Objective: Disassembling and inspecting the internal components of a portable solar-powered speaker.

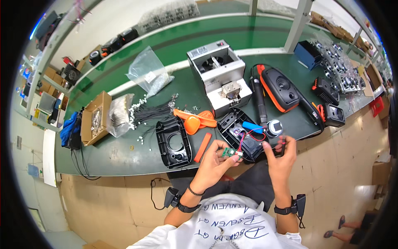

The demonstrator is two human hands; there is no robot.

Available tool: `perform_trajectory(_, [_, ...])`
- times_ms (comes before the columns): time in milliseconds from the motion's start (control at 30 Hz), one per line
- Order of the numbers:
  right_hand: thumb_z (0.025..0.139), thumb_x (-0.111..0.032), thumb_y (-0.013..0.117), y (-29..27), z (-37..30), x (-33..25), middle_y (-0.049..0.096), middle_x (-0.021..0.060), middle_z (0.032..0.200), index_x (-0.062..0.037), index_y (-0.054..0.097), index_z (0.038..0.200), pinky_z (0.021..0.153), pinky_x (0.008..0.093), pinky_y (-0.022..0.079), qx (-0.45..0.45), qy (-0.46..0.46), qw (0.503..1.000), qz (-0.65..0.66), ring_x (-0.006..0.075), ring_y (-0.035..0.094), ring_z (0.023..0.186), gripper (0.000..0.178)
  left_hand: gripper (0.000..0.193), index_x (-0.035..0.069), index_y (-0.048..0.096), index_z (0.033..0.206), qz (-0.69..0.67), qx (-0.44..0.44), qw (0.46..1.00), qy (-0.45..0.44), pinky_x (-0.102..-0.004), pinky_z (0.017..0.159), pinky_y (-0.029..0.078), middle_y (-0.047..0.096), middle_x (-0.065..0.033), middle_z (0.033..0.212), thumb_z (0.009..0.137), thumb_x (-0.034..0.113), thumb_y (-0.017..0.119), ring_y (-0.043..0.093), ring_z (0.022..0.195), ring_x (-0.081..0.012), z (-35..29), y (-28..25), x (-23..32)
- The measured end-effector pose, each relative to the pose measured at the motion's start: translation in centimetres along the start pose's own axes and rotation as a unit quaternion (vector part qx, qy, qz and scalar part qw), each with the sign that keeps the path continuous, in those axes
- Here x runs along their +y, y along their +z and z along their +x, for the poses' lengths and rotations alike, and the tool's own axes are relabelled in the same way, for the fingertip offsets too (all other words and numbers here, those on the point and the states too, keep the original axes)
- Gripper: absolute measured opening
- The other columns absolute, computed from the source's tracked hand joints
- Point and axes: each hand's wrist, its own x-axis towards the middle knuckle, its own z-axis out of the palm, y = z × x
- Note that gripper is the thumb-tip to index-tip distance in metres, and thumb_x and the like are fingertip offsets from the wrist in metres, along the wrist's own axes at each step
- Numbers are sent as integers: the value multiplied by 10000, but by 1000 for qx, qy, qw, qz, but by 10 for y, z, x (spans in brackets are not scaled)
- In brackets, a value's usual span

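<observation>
Circuit board (pixel 232 153), pinched in the left hand's grip (pixel 216 162) toward seven o'clock of the black housing (pixel 251 149), probably handles best with wires (pixel 241 142) slack; the right hand's grip (pixel 282 162) I cannot tell.

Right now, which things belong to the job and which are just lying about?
Probably the job: green circuit board in left hand, thin dark thing at right hand, wires, open black shell.

Probably lying about: clear plastic bag, blue box, cardboard box.
</observation>
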Motion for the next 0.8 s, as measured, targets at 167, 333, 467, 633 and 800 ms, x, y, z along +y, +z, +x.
perform_trajectory(167, [836,-99,779,0,2,-5,544,107,1021,18,554,1176,802,340,473,-47,29,998,-26,207,535,856,424,285,-4,610,1225,23,-9,999,-30,-233,811,567,712,-91,1090,961,42,707,665,964,-92,11,1,-2])
perform_trajectory(333, [781,-1,648,-29,-19,-50,499,156,1099,28,489,1239,821,370,472,-230,100,967,-33,253,536,926,486,261,-47,625,1154,75,67,995,-4,-278,836,590,713,-111,1046,915,-27,727,700,939,-138,12,11,12])
perform_trajectory(467, [775,-38,653,-27,-24,-69,503,222,1059,68,488,1205,786,443,482,-348,30,932,-92,393,564,920,473,239,-33,642,1114,124,97,987,13,-256,804,581,726,-91,1016,897,-20,741,703,908,-118,14,9,13])
perform_trajectory(633, [796,-96,669,-17,-19,-74,499,220,1033,69,524,1188,735,464,487,-359,6,921,-150,406,567,890,450,207,-25,655,1039,256,117,955,94,-243,738,572,750,-77,928,869,6,769,726,831,-108,18,10,14])
perform_trajectory(800, [793,-120,672,-13,-14,-77,498,206,1021,82,540,1173,707,459,493,-362,-38,915,-175,386,574,891,450,212,-11,664,1030,275,129,945,122,-249,720,567,749,-80,920,852,2,778,731,821,-121,17,11,12])
